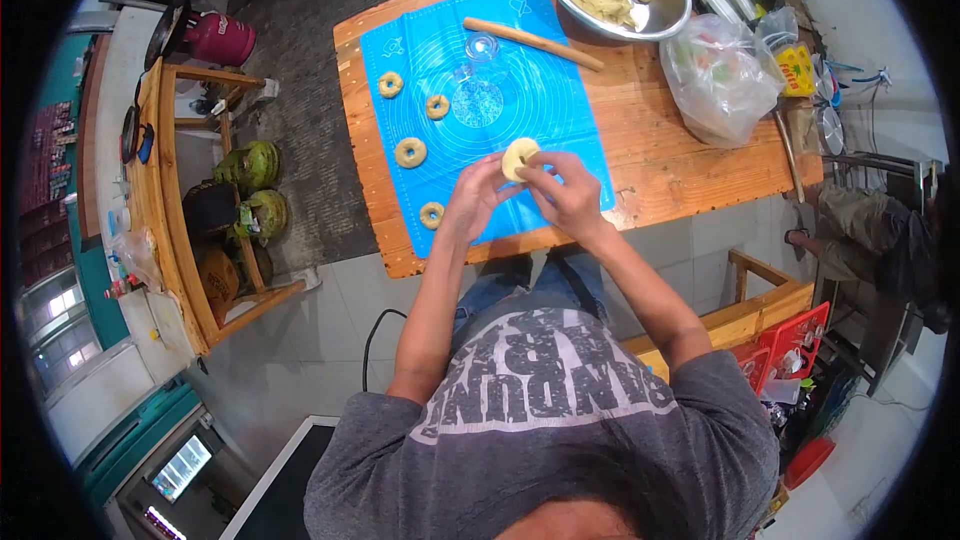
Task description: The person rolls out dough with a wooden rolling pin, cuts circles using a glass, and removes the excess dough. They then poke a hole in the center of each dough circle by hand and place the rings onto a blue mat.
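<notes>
Evidently, the left hand [476, 202] is steadying a dough ring [512, 153] above the blue mat [558, 125] while the right hand [570, 202] is pinching its side, the two-sided hold probably preventing sagging.

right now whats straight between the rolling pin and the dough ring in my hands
Only bare blue mat with printed lines lies straight between the rolling pin and dough ring in the head view; a small clear item sits off left.

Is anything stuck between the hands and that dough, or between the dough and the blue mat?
Nothing but fingers, that I can see. The left hand and right hand touch the dough right over the mat.
</notes>
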The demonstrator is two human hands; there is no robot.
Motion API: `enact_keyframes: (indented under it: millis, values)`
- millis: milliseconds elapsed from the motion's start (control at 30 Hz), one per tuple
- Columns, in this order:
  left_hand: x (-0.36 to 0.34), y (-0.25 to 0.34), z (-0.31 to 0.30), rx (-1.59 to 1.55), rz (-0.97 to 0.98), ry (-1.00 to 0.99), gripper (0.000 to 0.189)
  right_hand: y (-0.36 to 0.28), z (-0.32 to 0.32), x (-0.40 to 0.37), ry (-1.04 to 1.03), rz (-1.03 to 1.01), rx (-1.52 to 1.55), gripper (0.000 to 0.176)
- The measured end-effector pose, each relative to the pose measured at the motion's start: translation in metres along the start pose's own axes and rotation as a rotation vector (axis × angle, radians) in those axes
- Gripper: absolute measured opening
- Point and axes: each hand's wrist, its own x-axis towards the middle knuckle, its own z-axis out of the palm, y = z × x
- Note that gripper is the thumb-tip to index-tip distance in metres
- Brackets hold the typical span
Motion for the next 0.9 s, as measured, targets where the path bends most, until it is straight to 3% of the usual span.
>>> enact_keyframes:
  millis: [100,200,333,500,633,800,900]
  values:
    - [0.0,-0.001,0.007,-0.123,0.051,-0.044,0.029,-0.005,-0.005,0.003,0.035,-0.052,-0.062,0.036]
    - [0.0,-0.002,0.008,-0.132,0.077,-0.036,0.024,-0.018,-0.016,0.014,0.081,0.025,-0.079,0.034]
    - [-0.002,0.002,0.015,-0.102,0.127,-0.009,0.017,-0.021,-0.022,0.007,-0.124,0.561,0.428,0.032]
    - [-0.004,0.001,0.024,0.046,0.194,0.066,0.031,-0.018,-0.026,0.012,-0.303,1.003,1.11,0.038]
    - [0.0,-0.002,0.023,0.023,0.196,0.047,0.04,-0.012,-0.028,0.014,-0.337,1.052,1.243,0.041]
    - [0.001,-0.005,0.022,0.077,0.219,0.031,0.039,-0.01,-0.024,0.01,-0.353,1.074,1.267,0.041]
    - [0.001,-0.008,0.022,0.179,0.24,0.056,0.039,-0.005,-0.023,0.007,-0.457,0.985,1.075,0.043]
